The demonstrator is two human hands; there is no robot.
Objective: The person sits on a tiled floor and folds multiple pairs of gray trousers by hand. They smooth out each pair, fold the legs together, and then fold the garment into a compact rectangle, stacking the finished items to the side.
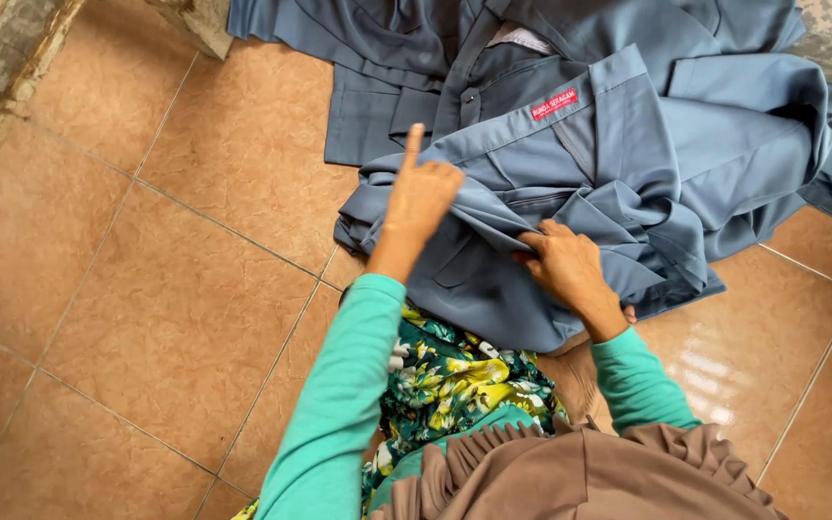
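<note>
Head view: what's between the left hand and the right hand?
In the head view, only bunched grey-blue garment lies between the left hand and the right hand; both rest on its folds, with no floor showing between.

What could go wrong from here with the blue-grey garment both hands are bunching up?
1. The left hand pinches the garment with its index finger raised, so the loose grip may slip.
2. The right hand grips bunched cloth, so creases may set in.
3. The hem lies on the tiled floor and may pick up dirt.
</note>
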